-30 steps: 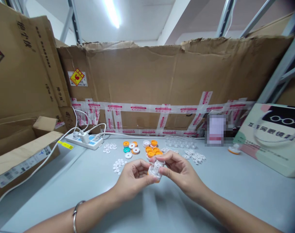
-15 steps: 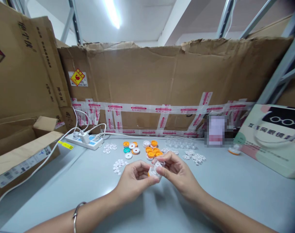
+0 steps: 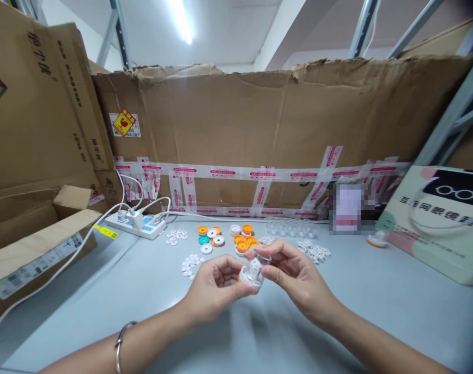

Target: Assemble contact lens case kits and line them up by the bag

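Observation:
My left hand (image 3: 216,286) pinches a small round white base with an orange rim (image 3: 248,279) between thumb and fingers, above the table. A white part stands up from the middle of this base. My right hand (image 3: 300,278) grips a clear plastic cup-shaped cover (image 3: 264,258) at the upper right of the base, tilted over it. Whether cover and base touch, I cannot tell. Just behind my hands lie orange round caps (image 3: 244,244), and left of them white, orange and teal discs (image 3: 211,239).
Small white discs (image 3: 190,265) lie left of my hands, and white perforated pieces (image 3: 316,253) to the right. Clear cups (image 3: 291,227) line the back. A power strip (image 3: 148,228) and open carton (image 3: 45,249) stand left, a finished-looking orange-based piece (image 3: 377,240) and printed bag (image 3: 434,228) right.
My right hand has moved slightly right, drawing the clear cover away from the middle of the base. The white upright part shows more plainly. My left hand stays nearly in place.

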A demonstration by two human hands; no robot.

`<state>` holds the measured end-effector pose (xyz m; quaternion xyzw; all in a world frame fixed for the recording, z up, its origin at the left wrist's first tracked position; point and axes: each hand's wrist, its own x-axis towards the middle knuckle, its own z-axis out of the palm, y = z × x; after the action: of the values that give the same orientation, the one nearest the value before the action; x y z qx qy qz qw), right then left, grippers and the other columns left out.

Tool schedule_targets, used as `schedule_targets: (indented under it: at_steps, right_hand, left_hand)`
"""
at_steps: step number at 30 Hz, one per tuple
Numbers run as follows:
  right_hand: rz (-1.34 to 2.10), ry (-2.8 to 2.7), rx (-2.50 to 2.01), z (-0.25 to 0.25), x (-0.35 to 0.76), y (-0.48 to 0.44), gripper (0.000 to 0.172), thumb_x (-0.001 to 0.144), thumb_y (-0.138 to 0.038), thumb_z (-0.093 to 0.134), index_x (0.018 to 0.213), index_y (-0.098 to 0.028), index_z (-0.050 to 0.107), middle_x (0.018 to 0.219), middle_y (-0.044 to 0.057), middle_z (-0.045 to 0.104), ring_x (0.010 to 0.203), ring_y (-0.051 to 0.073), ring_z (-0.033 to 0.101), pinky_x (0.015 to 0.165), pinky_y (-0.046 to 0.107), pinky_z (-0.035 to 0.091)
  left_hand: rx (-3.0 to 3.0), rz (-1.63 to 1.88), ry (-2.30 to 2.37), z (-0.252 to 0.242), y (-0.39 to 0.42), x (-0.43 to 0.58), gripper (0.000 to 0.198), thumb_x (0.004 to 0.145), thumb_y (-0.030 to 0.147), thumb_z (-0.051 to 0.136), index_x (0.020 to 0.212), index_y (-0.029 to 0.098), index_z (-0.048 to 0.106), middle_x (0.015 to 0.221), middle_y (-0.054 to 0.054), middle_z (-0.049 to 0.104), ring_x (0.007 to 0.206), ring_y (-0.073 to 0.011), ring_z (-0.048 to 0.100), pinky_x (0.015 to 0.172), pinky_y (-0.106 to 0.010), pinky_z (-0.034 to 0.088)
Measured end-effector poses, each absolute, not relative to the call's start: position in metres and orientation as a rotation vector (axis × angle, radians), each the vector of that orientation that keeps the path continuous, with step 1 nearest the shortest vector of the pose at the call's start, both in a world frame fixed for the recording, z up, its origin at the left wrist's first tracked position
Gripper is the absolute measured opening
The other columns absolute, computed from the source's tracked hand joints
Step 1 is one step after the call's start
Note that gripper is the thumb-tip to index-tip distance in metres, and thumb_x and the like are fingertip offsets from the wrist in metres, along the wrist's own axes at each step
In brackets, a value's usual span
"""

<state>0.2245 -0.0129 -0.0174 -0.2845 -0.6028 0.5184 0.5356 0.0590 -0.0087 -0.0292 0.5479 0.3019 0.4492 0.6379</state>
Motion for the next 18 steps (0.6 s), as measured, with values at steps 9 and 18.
schedule_targets:
  at_steps: [9, 18]
  right_hand:
    - [1.256, -1.456, -0.655, -0.021, 0.223, -0.013, 0.013, 0.072, -0.029, 0.067, 0.08, -0.024, 0.058, 0.091, 0.003, 0.067, 0.089, 0.018, 0.063, 0.075, 0.032, 0.051]
    - [1.045, -1.393, -0.745, -0.032, 0.212, -0.009, 0.022, 0.065, -0.03, 0.072, 0.072, -0.023, 0.052, 0.073, -0.003, 0.054, 0.072, 0.014, 0.053, 0.07, 0.028, 0.044]
  left_hand:
    - [1.22, 1.032, 0.654, -0.03, -0.009, 0.061, 0.023, 0.058, 0.02, 0.076, 0.073, 0.013, 0.06, 0.073, 0.0, 0.066, 0.069, -0.0114, 0.061, 0.069, -0.025, 0.05]
    - [1.349, 1.088, 0.775, -0.037, -0.01, 0.065, 0.023, 0.062, 0.026, 0.074, 0.074, 0.012, 0.06, 0.072, -0.002, 0.064, 0.068, -0.0126, 0.06, 0.067, -0.024, 0.048]
